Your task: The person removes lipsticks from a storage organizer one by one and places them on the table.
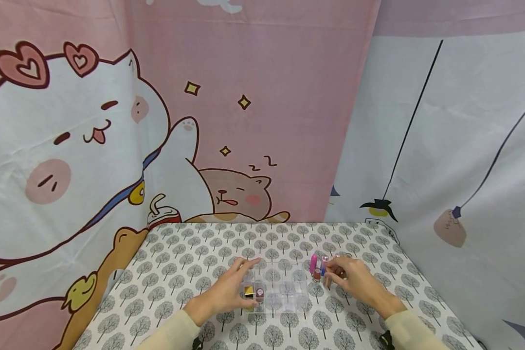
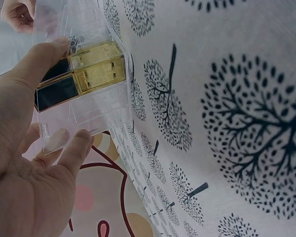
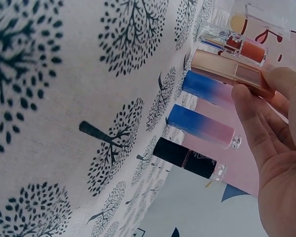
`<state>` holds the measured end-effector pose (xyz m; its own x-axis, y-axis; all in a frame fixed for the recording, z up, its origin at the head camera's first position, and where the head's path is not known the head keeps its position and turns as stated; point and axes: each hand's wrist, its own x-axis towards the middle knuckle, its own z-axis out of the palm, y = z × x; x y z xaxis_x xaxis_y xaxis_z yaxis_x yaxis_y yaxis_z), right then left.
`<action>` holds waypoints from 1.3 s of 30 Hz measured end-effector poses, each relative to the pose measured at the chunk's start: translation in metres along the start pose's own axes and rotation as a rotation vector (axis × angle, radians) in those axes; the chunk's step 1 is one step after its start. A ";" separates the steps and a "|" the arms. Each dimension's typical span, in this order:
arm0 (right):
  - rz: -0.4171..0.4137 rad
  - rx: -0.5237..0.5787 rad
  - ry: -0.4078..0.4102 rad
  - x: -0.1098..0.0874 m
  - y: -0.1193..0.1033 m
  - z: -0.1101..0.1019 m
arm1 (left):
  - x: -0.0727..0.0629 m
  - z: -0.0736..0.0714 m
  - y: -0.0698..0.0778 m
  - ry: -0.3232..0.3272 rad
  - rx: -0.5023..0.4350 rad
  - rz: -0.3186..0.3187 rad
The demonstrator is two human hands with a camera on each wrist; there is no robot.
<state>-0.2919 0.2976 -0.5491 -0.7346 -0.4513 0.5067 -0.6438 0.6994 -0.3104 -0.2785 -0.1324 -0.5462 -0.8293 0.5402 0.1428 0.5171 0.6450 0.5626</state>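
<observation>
My left hand grips the left end of a clear plastic organizer, thumb at the near side and fingers along the far side. Inside its left compartments stand a black-and-gold lipstick and a tube with a dark red top. To the right of the organizer, my right hand pinches a rose-gold lipstick between thumb and fingertips, upright close over the cloth. Right beside it stand blue-to-pink tubes, a black tube and a clear tube with orange-red inside.
A bright pink tube and a small red-brown one stand between the organizer and my right hand. The tree-print cloth covers the table. Cartoon-printed curtains hang behind and at both sides.
</observation>
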 end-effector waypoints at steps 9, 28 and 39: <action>0.051 0.026 -0.039 0.001 -0.003 0.000 | 0.001 0.000 0.000 0.002 -0.002 0.003; 0.109 0.027 -0.066 0.002 -0.001 0.000 | 0.000 0.000 -0.001 -0.009 -0.020 -0.007; 0.119 0.023 -0.025 0.003 -0.003 -0.004 | 0.000 0.000 0.000 -0.003 -0.021 -0.008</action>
<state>-0.2909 0.2962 -0.5435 -0.8109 -0.3797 0.4453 -0.5564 0.7358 -0.3860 -0.2783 -0.1322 -0.5458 -0.8328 0.5368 0.1355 0.5056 0.6378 0.5810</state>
